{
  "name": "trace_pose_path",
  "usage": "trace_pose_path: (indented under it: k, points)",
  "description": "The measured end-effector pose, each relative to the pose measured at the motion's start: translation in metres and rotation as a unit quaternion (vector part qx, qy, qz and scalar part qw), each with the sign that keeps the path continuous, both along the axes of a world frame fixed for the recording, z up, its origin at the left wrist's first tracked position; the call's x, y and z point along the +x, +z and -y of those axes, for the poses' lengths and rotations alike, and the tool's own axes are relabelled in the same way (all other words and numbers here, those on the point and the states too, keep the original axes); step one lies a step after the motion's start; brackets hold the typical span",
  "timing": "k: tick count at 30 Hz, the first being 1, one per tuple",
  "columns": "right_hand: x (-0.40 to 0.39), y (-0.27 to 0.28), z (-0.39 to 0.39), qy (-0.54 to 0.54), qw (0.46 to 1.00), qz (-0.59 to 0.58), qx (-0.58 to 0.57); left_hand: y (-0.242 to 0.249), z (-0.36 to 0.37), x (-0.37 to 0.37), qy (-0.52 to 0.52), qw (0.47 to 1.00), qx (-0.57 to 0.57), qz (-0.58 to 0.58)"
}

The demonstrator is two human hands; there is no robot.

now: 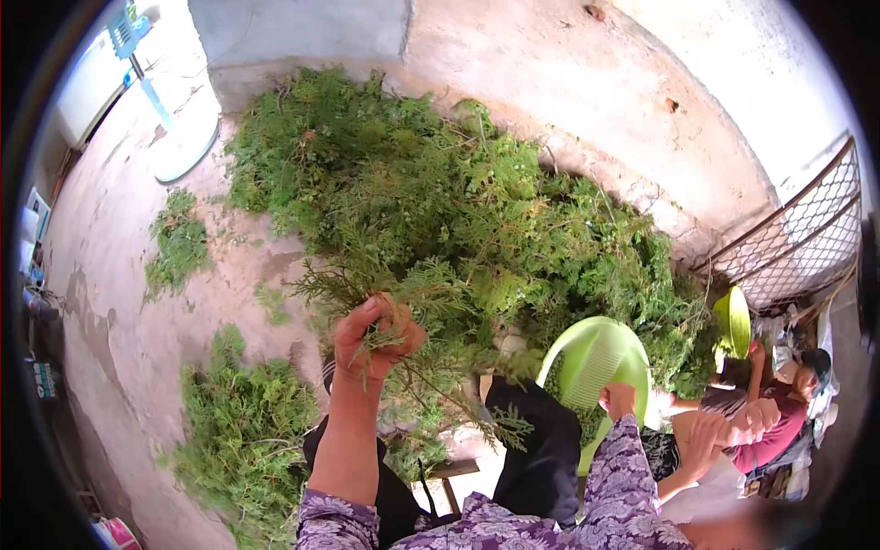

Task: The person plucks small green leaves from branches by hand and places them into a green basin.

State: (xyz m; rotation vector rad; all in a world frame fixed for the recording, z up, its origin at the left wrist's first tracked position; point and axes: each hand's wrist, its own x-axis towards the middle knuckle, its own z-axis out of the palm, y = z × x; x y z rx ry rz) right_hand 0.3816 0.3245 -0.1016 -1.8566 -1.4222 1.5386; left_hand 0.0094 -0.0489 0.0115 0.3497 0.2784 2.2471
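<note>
My left hand (378,337) is closed around the stems of a leafy evergreen sprig (440,380), whose flat green fronds spread out above and to the right of the fist. Over the right side of a light green plastic basin (605,344) is my right hand (618,401), its fingers curled in; what they hold, if anything, is hidden. Small green pieces (576,390) lie inside the basin, which is tilted beside my right knee. Just beyond my hands lies a large heap of cut evergreen branches (412,183).
A smaller pile of branches (247,431) lies to the left on the concrete floor (119,275). Co-workers sit at right, one in a maroon top (775,431), near a yellow-green basin (733,321). A mesh frame (797,229) leans on the wall. A fan base (188,151) stands far left.
</note>
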Motion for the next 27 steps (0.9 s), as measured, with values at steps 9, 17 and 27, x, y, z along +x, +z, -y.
trace_pose_path:
  k: [9,17,27]
  points:
    - [-0.249,0.121,0.179,0.538,0.813,-0.188,-0.122,0.003,-0.001,0.004,-0.028,0.998,0.04,0.045]
    - [-0.304,0.097,0.23,0.427,0.73,-0.45,-0.287,-0.001,-0.007,0.004,-0.082,0.986,0.02,0.141]
    - [-0.311,0.099,0.209,0.435,0.757,-0.463,-0.157,-0.007,-0.021,0.004,-0.066,0.95,-0.048,0.3]
